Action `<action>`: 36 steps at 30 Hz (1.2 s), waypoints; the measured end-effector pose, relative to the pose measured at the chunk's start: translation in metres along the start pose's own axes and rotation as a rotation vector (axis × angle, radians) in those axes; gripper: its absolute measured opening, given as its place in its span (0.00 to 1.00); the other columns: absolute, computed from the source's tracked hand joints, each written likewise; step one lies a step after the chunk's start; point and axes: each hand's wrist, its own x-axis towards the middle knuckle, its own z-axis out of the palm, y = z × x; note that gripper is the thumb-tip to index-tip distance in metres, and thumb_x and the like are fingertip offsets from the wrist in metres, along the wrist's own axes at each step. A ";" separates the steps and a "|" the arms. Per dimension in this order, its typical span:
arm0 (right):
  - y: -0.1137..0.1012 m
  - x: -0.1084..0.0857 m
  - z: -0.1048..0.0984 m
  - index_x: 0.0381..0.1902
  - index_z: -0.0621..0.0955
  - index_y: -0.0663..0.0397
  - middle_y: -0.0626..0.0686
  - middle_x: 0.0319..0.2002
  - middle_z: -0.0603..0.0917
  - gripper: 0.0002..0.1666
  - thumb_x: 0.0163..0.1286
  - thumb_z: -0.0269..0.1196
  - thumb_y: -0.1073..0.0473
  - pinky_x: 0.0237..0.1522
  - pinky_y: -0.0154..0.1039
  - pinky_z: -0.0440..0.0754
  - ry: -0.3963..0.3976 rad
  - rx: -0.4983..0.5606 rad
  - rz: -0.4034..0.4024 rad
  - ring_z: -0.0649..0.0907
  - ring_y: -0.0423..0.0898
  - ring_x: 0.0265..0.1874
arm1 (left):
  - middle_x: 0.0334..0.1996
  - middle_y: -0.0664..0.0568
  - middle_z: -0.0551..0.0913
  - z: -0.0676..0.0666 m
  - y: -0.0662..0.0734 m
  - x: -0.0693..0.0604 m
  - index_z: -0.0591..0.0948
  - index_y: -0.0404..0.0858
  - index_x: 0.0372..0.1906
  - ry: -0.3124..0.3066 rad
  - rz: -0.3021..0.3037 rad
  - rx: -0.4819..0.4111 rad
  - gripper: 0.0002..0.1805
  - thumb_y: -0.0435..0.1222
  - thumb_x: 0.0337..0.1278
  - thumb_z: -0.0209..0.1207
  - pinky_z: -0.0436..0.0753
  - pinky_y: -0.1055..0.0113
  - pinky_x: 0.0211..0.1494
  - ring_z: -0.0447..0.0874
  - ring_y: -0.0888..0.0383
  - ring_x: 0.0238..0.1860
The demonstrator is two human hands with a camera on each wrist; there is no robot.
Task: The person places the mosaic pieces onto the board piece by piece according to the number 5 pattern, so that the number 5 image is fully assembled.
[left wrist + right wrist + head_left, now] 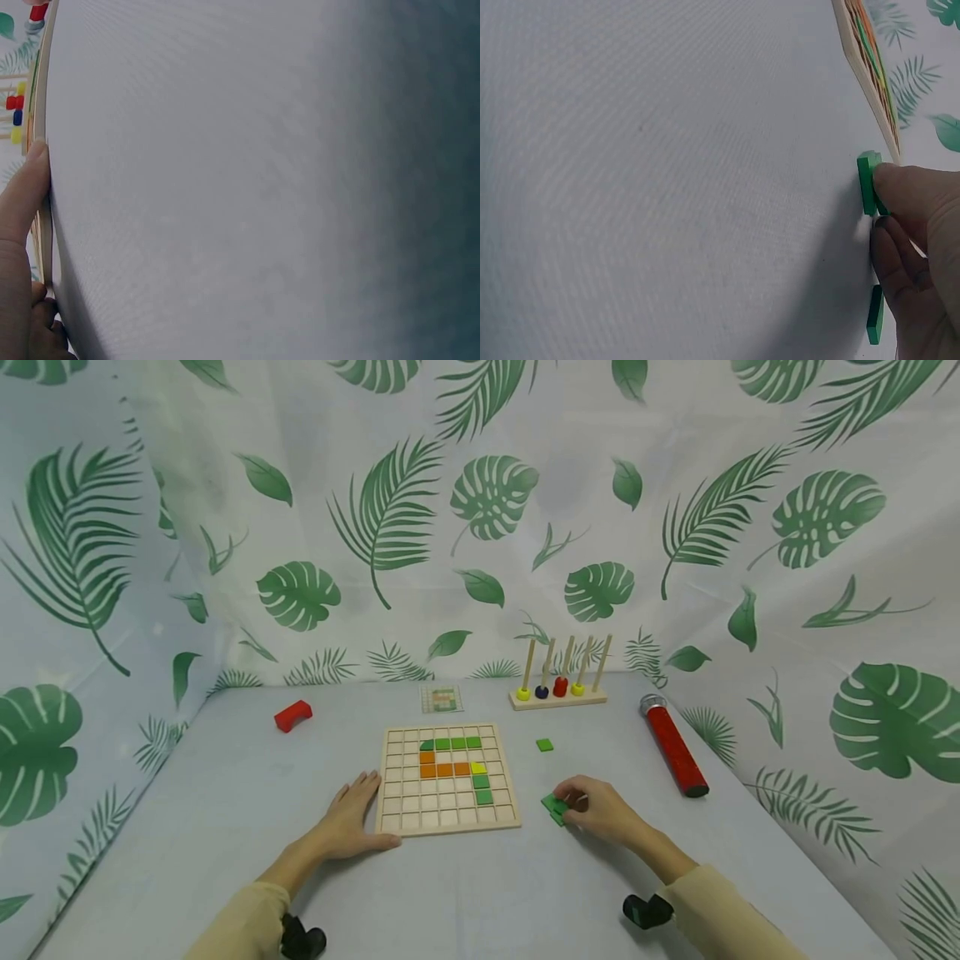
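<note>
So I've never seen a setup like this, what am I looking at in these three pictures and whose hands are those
No robot here, just one person's bare hands. The wide picture comes from a head camera looking forward and down; the two close ones come from wrist cameras. On the pale table lie a wooden grid board holding coloured tiles, a card, a red block, a red tube and a peg stand. The left hand rests against the board's near left corner; the right hand pinches at green tiles beside it.

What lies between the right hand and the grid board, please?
In the head view, green tiles lie at the right hand, then bare tabletop up to the grid board.
</note>
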 end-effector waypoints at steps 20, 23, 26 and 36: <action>-0.055 0.030 0.056 0.44 0.80 0.60 0.48 0.37 0.79 0.19 0.53 0.71 0.66 0.37 0.32 0.80 0.052 0.046 -0.128 0.78 0.42 0.36 | 0.71 0.36 0.54 0.002 -0.002 0.001 0.53 0.28 0.71 -0.003 -0.012 -0.004 0.63 0.64 0.39 0.65 0.43 0.44 0.71 0.43 0.41 0.72; -0.063 0.035 0.065 0.43 0.80 0.61 0.49 0.36 0.79 0.18 0.53 0.71 0.65 0.35 0.32 0.80 0.050 0.025 -0.163 0.78 0.43 0.34 | 0.71 0.36 0.54 0.001 -0.001 0.001 0.53 0.28 0.71 0.000 -0.011 -0.004 0.62 0.65 0.39 0.64 0.43 0.44 0.71 0.43 0.41 0.72; -0.070 0.037 0.071 0.42 0.80 0.62 0.50 0.36 0.79 0.17 0.53 0.71 0.66 0.34 0.33 0.79 0.052 0.020 -0.176 0.77 0.44 0.34 | 0.71 0.36 0.54 0.002 -0.001 0.000 0.54 0.28 0.71 0.003 -0.006 -0.006 0.62 0.64 0.39 0.65 0.44 0.44 0.71 0.44 0.41 0.72; -0.078 0.040 0.081 0.41 0.80 0.59 0.49 0.35 0.78 0.17 0.53 0.71 0.64 0.32 0.30 0.78 0.084 -0.021 -0.174 0.76 0.41 0.32 | 0.71 0.36 0.54 0.000 0.001 0.000 0.54 0.27 0.71 0.005 -0.009 -0.005 0.61 0.63 0.40 0.65 0.44 0.44 0.71 0.44 0.41 0.72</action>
